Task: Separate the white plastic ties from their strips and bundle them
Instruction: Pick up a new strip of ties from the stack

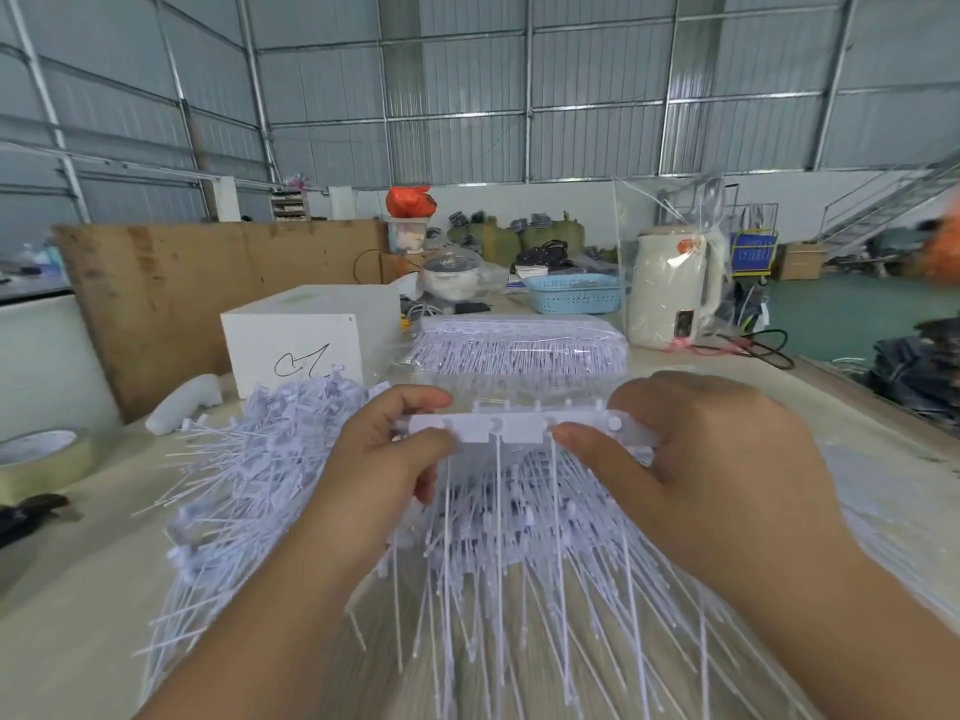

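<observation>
Warehouse worktop (pixel 78 589) carries loose ties (pixel 249 459), unbundled. Your left hand (pixel 384 459) and right hand (pixel 696 459) pinch a strip (pixel 519 426) with curled fingers above them; a bagged stack (pixel 519 345) waits behind.

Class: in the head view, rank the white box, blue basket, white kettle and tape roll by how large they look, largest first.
1. white box
2. white kettle
3 and 4. blue basket and tape roll look about alike; the roll is cut off by the frame edge and nearer the camera, so unranked.
</observation>
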The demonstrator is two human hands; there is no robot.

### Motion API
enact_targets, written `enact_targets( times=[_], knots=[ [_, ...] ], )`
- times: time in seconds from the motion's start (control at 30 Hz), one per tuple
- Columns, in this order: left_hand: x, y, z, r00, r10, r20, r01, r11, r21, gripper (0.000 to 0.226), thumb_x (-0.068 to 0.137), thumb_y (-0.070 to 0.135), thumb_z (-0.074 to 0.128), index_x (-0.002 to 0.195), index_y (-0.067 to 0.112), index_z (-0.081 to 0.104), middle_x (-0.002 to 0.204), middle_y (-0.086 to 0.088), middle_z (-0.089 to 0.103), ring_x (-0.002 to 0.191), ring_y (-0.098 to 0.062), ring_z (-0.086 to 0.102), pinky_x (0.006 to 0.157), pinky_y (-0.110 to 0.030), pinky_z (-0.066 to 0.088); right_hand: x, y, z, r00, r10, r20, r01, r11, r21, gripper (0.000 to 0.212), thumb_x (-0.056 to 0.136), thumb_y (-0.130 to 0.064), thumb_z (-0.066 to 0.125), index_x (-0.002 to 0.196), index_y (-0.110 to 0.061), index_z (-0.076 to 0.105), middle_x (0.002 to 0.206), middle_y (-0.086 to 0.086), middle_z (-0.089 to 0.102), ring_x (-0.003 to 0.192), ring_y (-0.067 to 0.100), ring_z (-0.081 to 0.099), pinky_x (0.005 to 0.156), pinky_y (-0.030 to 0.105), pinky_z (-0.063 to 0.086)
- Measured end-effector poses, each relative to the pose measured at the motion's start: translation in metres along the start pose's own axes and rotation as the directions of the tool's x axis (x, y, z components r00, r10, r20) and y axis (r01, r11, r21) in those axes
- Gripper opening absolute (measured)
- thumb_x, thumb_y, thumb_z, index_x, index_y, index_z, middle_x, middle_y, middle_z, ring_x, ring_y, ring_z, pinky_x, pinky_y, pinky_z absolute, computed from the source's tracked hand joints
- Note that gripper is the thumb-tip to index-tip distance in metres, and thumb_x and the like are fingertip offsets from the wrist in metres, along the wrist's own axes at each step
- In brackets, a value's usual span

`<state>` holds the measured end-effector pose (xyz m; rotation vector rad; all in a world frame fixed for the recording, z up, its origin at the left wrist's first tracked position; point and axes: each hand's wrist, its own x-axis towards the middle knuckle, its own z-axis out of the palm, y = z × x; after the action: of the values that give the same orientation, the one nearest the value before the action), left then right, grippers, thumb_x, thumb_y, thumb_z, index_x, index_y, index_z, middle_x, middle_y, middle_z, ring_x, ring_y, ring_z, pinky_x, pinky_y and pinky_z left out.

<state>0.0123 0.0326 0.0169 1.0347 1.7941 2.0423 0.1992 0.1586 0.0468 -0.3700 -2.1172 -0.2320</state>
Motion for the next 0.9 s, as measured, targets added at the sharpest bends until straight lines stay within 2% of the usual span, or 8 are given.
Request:
enact_targets(
  times=[0.07,0.13,0.27,0.47,0.57,0.7,0.8,0.9],
  knots=[
    [0.002,0.001,-0.003,0.995,-0.074,0.067,0.086,0.978,-0.192,0.033,0.079,-0.007,0.063,0.080,0.024,0.074,0.047,-0.002,0.044,0.041,-0.014,0.041,0.040,-0.021,0.037,0.001,-0.003,-0.003,0.999,-0.014,-0.034,0.015,1.000,0.023,0.047,0.088,-0.054,0.050,0.063,-0.016,0.064,0.052,-0.002,0.049,0.046,0.023,0.048,0.044,0.022,0.028],
    [0.002,0.002,-0.003,0.984,-0.104,0.145,0.141,0.952,-0.271,0.026,0.068,-0.001,0.066,0.079,0.021,0.074,0.049,-0.003,0.045,0.042,-0.014,0.043,0.040,-0.020,0.037,0.000,-0.007,-0.007,0.992,-0.056,-0.110,0.060,0.998,0.034,0.045,0.091,-0.047,0.052,0.062,-0.015,0.064,0.051,0.000,0.047,0.047,0.024,0.047,0.043,0.026,0.032],
    [0.001,-0.002,0.002,0.989,-0.096,0.109,0.111,0.983,-0.146,0.020,0.068,0.002,0.064,0.073,0.020,0.072,0.049,-0.005,0.045,0.039,-0.015,0.041,0.040,-0.021,0.035,-0.004,-0.019,-0.009,0.967,-0.148,-0.209,0.167,0.983,0.078,0.038,0.093,-0.033,0.053,0.061,-0.014,0.064,0.052,0.001,0.047,0.048,0.025,0.043,0.045,0.032,0.035],
    [0.013,-0.009,-0.009,0.957,-0.187,-0.221,0.151,0.974,-0.168,0.029,0.079,-0.010,0.048,0.076,0.013,0.064,0.043,0.003,0.038,0.037,-0.011,0.027,0.039,-0.015,0.024,-0.007,-0.027,0.006,0.980,-0.198,0.021,0.196,0.979,0.058,0.033,0.088,-0.034,0.048,0.093,-0.011,0.071,0.063,-0.001,0.054,0.058,0.024,0.051,0.050,0.028,0.037],
    [0.017,-0.008,-0.018,0.929,-0.187,-0.320,0.118,0.968,-0.222,0.026,0.080,-0.008,0.046,0.076,0.014,0.060,0.045,0.005,0.038,0.038,-0.010,0.028,0.036,-0.014,0.023,-0.006,-0.026,0.007,0.981,-0.112,0.156,0.106,0.993,0.049,0.042,0.089,-0.040,0.042,0.109,-0.016,0.070,0.067,-0.004,0.060,0.057,0.021,0.058,0.050,0.024,0.038],
    [0.021,-0.005,-0.032,0.908,-0.182,-0.377,0.052,0.942,-0.331,0.027,0.077,-0.005,0.040,0.078,0.015,0.058,0.057,-0.001,0.037,0.049,-0.013,0.028,0.050,-0.026,0.021,-0.002,-0.018,0.006,0.961,0.068,0.270,-0.072,0.997,0.007,0.054,0.089,-0.061,0.023,0.084,-0.022,0.060,0.064,-0.005,0.056,0.060,0.024,0.057,0.054,0.030,0.042],
    [0.022,-0.002,-0.039,0.920,-0.176,-0.350,0.033,0.925,-0.378,0.024,0.077,-0.002,0.041,0.078,0.017,0.056,0.059,0.001,0.038,0.047,-0.011,0.030,0.047,-0.024,0.023,0.001,-0.010,0.004,0.986,0.099,0.138,-0.093,0.994,-0.049,0.050,0.089,-0.056,0.034,0.081,-0.017,0.065,0.064,-0.003,0.054,0.064,0.028,0.055,0.065,0.036,0.038],
    [0.020,0.002,-0.036,0.916,-0.102,-0.387,-0.002,0.966,-0.259,0.028,0.078,-0.004,0.043,0.075,0.020,0.059,0.050,0.006,0.037,0.042,-0.008,0.030,0.038,-0.018,0.023,0.000,-0.009,0.001,0.986,0.164,-0.009,-0.164,0.978,-0.133,0.040,0.089,-0.050,0.047,0.089,-0.016,0.070,0.078,0.003,0.063,0.079,0.031,0.057,0.082,0.043,0.034]
  ],
)
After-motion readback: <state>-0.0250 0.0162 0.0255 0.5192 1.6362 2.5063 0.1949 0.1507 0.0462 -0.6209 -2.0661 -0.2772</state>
